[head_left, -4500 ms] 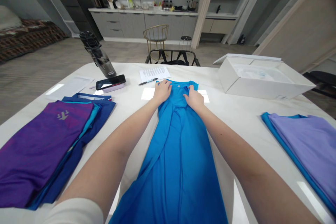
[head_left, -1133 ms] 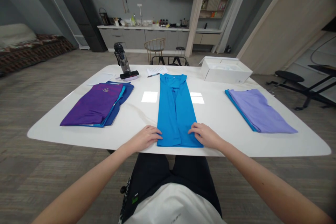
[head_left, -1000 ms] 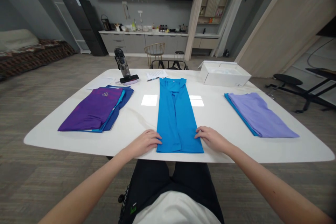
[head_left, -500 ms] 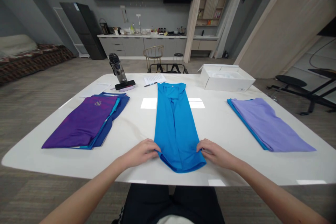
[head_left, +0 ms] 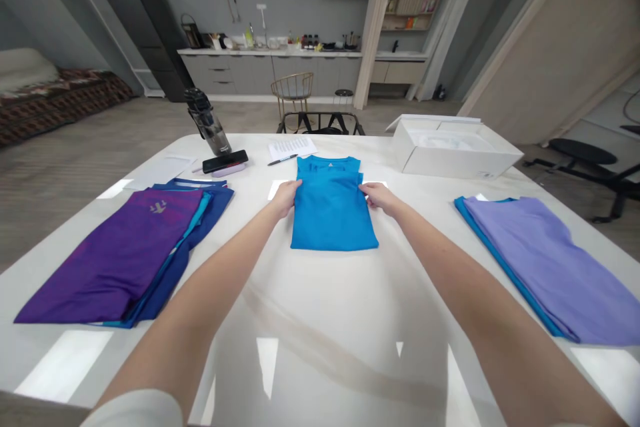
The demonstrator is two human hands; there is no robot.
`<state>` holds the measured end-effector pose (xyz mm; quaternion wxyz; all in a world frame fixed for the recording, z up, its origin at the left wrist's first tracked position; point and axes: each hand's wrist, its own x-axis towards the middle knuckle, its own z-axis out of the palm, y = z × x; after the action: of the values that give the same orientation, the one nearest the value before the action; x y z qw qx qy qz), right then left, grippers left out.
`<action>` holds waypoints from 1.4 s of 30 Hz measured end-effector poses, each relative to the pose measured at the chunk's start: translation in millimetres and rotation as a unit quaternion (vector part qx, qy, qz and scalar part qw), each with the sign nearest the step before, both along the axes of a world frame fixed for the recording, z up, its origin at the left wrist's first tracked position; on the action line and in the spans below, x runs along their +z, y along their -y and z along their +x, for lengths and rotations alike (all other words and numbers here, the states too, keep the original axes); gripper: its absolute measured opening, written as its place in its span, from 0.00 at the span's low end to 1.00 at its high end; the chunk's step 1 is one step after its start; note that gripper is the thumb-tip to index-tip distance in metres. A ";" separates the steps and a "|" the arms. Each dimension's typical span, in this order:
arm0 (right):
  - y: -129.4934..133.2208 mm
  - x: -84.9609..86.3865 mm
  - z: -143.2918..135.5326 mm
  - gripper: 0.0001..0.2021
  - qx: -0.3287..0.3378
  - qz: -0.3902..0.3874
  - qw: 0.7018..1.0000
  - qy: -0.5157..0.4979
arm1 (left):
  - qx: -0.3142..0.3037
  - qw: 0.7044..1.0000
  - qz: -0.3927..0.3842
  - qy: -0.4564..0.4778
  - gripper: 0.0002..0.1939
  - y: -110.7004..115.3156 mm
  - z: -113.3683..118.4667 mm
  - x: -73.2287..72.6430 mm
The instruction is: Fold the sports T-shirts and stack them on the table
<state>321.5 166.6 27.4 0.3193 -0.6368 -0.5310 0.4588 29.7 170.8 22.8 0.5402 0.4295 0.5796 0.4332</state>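
A bright blue shirt [head_left: 333,213] lies in the middle of the white table, doubled over into a short rectangle with its neckline at the far end. On its left edge, near the top, my left hand [head_left: 287,197] pinches the folded-up hem. My right hand [head_left: 379,195] grips the matching corner on the right edge. Both arms reach forward over the tabletop. To the left rests a stack of folded clothes with a purple shirt [head_left: 115,253] on top of blue ones. A lilac garment [head_left: 555,267] lies over a blue one at the right.
A water bottle [head_left: 209,121] and a black phone [head_left: 225,161] stand at the back left of the table [head_left: 320,327]. Paper [head_left: 295,146] and a pen [head_left: 283,160] lie beyond the shirt. An open white box [head_left: 450,150] is at the back right.
Both hands have moved forward, carrying the shirt's near hem up towards the neckline. The long strip of shirt is now folded in half. The view has tilted down and come closer.
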 end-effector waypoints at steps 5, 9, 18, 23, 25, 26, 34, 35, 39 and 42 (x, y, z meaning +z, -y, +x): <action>-31.2 -33.6 -5.8 0.24 -0.014 0.042 0.973 0.228 | 0.025 0.991 -0.043 -0.124 0.18 -34.3 2.1 -29.9; -28.2 -40.5 -8.6 0.15 -0.006 0.159 0.955 0.251 | 0.011 0.989 0.063 -0.131 0.13 -40.2 5.2 -35.0; -75.5 -13.0 -8.3 0.18 -0.047 0.297 0.953 0.040 | -0.025 0.968 0.243 0.060 0.17 -94.7 14.5 0.7; -140.5 -33.3 -6.6 0.12 -0.113 0.176 0.957 0.202 | 0.038 0.997 0.057 0.019 0.22 -160.6 20.7 -19.5; -152.5 -42.7 -6.6 0.09 -0.112 0.107 0.949 0.273 | 0.069 0.993 0.020 -0.095 0.23 -173.0 20.8 -32.1; -155.5 -45.5 -6.8 0.09 -0.106 0.094 0.945 0.295 | 0.074 0.986 0.029 -0.149 0.23 -176.3 20.3 -36.6; -145.8 -34.7 -23.1 0.20 -0.099 0.156 0.892 0.412 | 0.064 0.869 0.261 -0.414 0.22 -162.1 29.7 -32.2; -143.7 -33.1 -28.8 0.22 -0.094 0.170 0.882 0.429 | 0.037 0.848 0.286 -0.444 0.23 -158.0 34.9 -32.0; -143.7 -35.6 -53.8 0.24 0.024 0.268 0.862 0.430 | -0.165 0.792 0.289 -0.512 0.24 -150.4 58.1 -39.9; -152.2 -48.4 -62.7 0.27 0.088 0.208 0.877 0.424 | -0.226 0.773 0.205 -0.556 0.29 -155.2 66.8 -49.4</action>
<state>258.8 318.9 -21.0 0.1471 -0.6400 -0.7525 0.0498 96.5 326.0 -26.6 0.1054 0.8149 0.5624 0.0925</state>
